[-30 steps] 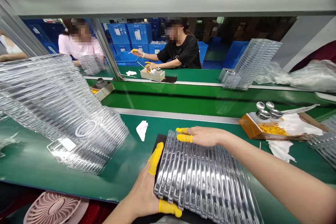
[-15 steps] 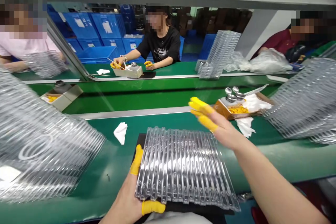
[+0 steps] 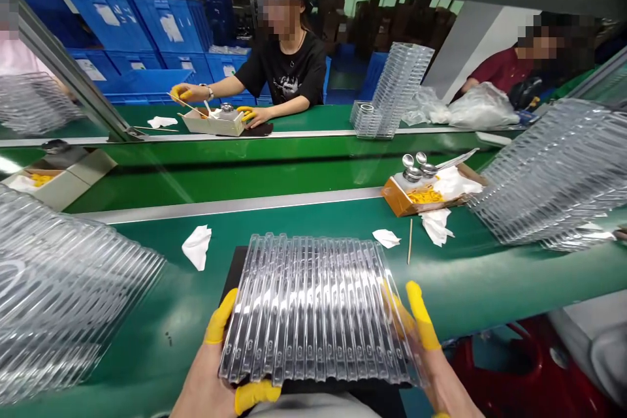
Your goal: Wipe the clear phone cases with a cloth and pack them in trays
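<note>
From where I watch, a pale carton (image 3: pixel 91 177) at far left holds yellow pieces (image 3: pixel 42 179) and a grey bottle (image 3: pixel 56 147); across the divide, a second carton (image 3: pixel 215 125) holds a metal-topped bottle (image 3: pixel 226 108), beside a co-worker's hands; to the right, an orange carton (image 3: pixel 393 198) holds more yellow finger covers (image 3: pixel 425 196), metal-topped bottles (image 3: pixel 412 175) and white tissue (image 3: pixel 455 181).

Nearer my view, a slanting stack of clear trays (image 3: pixel 53 294) fills the left; then comes a crumpled tissue (image 3: pixel 196 247), with green bench (image 3: pixel 193 297) showing between stack and hands; my left hand (image 3: pixel 215 356) is clamped on the left end of the row of clear trays (image 3: pixel 313 307), which sits front and centre, a black mat (image 3: pixel 236 268) showing past its left and front edges; my right hand (image 3: pixel 431 359) is at the right end, its fingers partly seen through plastic, and I cannot tell whether it grips; beyond lie a wooden stick (image 3: pixel 410 241) and another tray stack (image 3: pixel 543 170).
</note>
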### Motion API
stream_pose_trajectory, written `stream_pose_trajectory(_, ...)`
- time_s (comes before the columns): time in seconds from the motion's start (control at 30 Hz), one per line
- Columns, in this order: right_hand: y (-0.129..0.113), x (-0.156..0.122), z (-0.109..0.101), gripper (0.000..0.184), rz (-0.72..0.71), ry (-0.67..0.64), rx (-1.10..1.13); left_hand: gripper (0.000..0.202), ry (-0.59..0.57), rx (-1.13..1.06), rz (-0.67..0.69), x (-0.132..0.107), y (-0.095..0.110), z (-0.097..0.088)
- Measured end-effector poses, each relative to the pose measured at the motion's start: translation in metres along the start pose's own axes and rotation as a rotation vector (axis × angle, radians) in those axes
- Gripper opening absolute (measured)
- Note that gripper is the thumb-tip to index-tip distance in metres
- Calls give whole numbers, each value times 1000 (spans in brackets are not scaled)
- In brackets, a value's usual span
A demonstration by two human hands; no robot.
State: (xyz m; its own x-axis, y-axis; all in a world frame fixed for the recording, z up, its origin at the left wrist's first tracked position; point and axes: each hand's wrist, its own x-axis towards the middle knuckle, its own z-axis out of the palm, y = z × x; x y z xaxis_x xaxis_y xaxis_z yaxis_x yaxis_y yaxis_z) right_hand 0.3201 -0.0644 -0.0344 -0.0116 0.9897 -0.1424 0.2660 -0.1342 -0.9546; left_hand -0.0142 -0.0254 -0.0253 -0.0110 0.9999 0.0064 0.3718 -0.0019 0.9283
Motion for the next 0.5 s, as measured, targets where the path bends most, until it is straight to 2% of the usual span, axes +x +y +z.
stream_pose_trajectory(0.1,-14,-2,5,111,-67,-30,-153,111,-2,-104,-82,-4,-6,3)
stream_pose_trajectory(0.17,-21,-3,12,115,-110,-5,-263,110,14,-135,-103,-6,-9,5)
stream_pose_trajectory(0.33,-36,7,27,90,-233,108,-454,109,-28,-161,-108,-8,-19,1)
stream_pose_trajectory(0.43,-50,21,24,81,-346,93,-474,106,-6,-264,-86,-4,-16,-5)
stream_pose_trajectory(0.5,-66,32,18,79,-414,87,-468,102,15,-406,-73,5,-8,-9)
